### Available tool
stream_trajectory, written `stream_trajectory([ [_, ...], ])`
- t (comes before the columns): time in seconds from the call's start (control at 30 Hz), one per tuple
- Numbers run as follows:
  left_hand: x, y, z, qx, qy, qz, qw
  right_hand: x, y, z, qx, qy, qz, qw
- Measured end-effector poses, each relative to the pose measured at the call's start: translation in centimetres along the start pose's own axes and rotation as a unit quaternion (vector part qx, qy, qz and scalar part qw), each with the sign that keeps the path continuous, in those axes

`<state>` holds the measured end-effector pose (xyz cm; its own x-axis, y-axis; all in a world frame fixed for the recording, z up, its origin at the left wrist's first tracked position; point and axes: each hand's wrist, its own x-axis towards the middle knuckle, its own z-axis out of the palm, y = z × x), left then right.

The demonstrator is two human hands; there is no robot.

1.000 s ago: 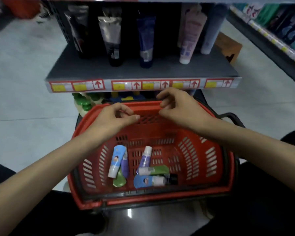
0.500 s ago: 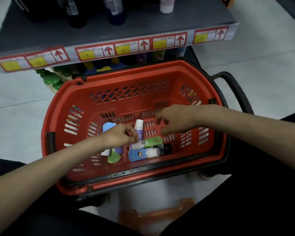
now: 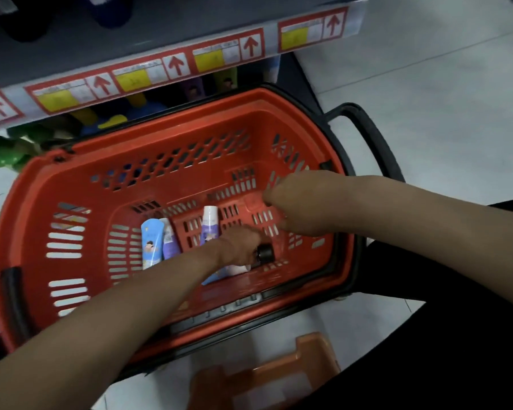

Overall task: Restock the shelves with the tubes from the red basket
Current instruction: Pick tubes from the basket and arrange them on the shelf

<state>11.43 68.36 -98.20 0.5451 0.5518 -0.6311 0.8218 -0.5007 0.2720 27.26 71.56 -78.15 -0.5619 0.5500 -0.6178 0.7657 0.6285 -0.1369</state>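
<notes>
My left hand (image 3: 239,245) is closed over the black-capped tube (image 3: 264,253) on the floor of the red basket (image 3: 36,208), the other tubes (image 3: 151,244) lying close beside. My right hand (image 3: 296,202) hovers curled and empty above. If I lift too fast, the cap could slip from my fingers and the tube falls back.

The red basket (image 3: 42,208), slotted along its walls, is sitting below the shelf edge (image 3: 160,69). On its floor a light-blue tube (image 3: 151,244) is lying beside a purple tube (image 3: 169,239); a white-capped purple tube (image 3: 210,221) is lying just right; a black cap (image 3: 264,253) is showing nearby.
</notes>
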Motion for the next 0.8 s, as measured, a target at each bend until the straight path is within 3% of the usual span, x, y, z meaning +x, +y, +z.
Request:
stream_trajectory([
  [0.27,3.2,1.8,-1.0,0.047,-0.066,-0.024,0.996,0.0,0.3,-0.6,-0.025,-0.006,-0.002,1.000],
  [0.37,2.0,0.7,-2.5,0.029,-0.049,-0.027,0.998,-0.3,0.3,-1.7,-0.036,0.010,0.002,0.999],
  [0.53,-5.2,-2.7,-8.5,-0.097,0.138,-0.020,0.985,-1.0,0.2,-3.6,-0.027,0.064,0.049,0.996],
  [0.67,-14.3,-4.6,-12.2,-0.188,0.349,-0.046,0.917,-0.5,0.2,-5.0,0.118,0.073,0.110,0.984],
  [0.73,-18.3,-4.8,-12.6,-0.193,0.452,-0.059,0.869,0.1,-0.7,-5.4,0.280,0.081,0.124,0.949],
  [0.8,-20.8,-4.3,-12.5,-0.179,0.536,-0.070,0.822,0.6,-2.3,-5.4,0.482,0.065,0.112,0.867],
])
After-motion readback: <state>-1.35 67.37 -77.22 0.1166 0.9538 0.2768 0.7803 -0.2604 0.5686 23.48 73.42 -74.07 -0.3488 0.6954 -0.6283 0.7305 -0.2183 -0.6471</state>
